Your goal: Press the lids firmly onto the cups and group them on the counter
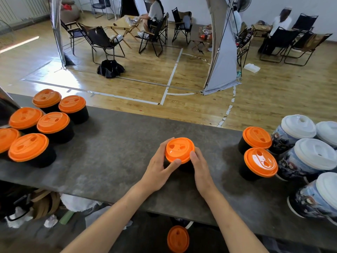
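Note:
A black cup with an orange lid (179,149) stands in the middle of the grey counter (113,143). My left hand (160,170) grips its left side, thumb lying on the lid's near rim. My right hand (200,168) holds the right side, fingers curled round the rim. Several lidded black cups (52,123) are grouped at the left end. Two more black cups with orange lids (259,161) stand to the right.
Several patterned cups with white lids (308,157) crowd the right end of the counter. A loose orange lid (177,239) lies below the counter's near edge. Bags and clutter sit under the counter at left. Beyond the far edge are a wooden floor, folding chairs and seated people.

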Demonstrator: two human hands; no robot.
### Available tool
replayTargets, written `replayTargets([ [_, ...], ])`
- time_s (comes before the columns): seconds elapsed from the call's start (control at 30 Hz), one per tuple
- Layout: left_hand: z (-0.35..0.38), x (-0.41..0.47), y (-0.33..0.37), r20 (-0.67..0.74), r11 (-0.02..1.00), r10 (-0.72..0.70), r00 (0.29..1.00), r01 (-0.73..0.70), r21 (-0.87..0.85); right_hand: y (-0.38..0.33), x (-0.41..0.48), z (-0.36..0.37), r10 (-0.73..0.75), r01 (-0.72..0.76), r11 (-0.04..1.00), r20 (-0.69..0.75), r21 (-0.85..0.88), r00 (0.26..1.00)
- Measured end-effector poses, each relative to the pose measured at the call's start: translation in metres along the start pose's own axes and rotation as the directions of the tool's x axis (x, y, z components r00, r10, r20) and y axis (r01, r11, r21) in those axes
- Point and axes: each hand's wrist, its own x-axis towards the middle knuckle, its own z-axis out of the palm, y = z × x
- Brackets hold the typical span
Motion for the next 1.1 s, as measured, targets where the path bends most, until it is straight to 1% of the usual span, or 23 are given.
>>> replayTargets([
  [0.07, -0.0009, 0.0006, 0.0005, -0.03, 1.0, -0.008, 1.0, 0.008, -0.017, -0.0007, -0.0016, 0.0021, -0.001, 0.002, 0.999, 0.012, -0.032, 1.0],
  [0.2, -0.0006, -0.0006, -0.0001, 0.038, 0.999, -0.021, 0.999, 0.022, -0.038, -0.0007, -0.0017, 0.0022, -0.004, 0.004, 1.0, -0.01, -0.024, 1.0],
  [0.27, 0.0, -0.0012, -0.0004, 0.043, 0.999, -0.023, 0.999, 0.024, -0.03, -0.0007, -0.0013, 0.0013, 0.003, -0.003, 1.0, -0.002, -0.02, 1.0],
  [0.4, -0.0013, 0.0014, 0.0002, -0.077, 0.997, -0.028, 0.997, 0.023, -0.072, 0.0, -0.0016, 0.0027, 0.002, -0.001, 1.0, 0.016, -0.029, 1.0],
  [0.47, -0.0022, 0.0025, -0.0009, -0.103, 0.994, -0.033, 0.994, 0.023, -0.105, 0.0004, -0.0015, 0.0043, 0.014, -0.013, 0.999, 0.027, -0.04, 1.0],
  [0.63, -0.0008, 0.0005, -0.0003, 0.017, 0.991, -0.067, 0.998, 0.068, -0.118, -0.0007, -0.0001, 0.0021, 0.019, -0.019, 1.0, -0.012, -0.004, 1.0],
  [0.8, -0.002, 0.0038, -0.0005, -0.055, 0.987, -0.086, 0.995, 0.078, -0.141, -0.0001, -0.001, 0.0036, 0.017, -0.017, 0.999, 0.003, -0.037, 1.0],
  [0.97, -0.0015, 0.0021, 0.0028, 0.022, 0.992, -0.084, 0.996, 0.086, -0.09, -0.0005, 0.0009, 0.0036, 0.032, -0.033, 0.999, -0.052, -0.01, 0.998],
  [1.1, -0.0018, 0.003, 0.0013, -0.04, 0.993, -0.071, 0.997, 0.067, -0.093, 0.002, 0.0012, 0.004, 0.012, -0.013, 1.0, -0.037, -0.025, 0.999],
])
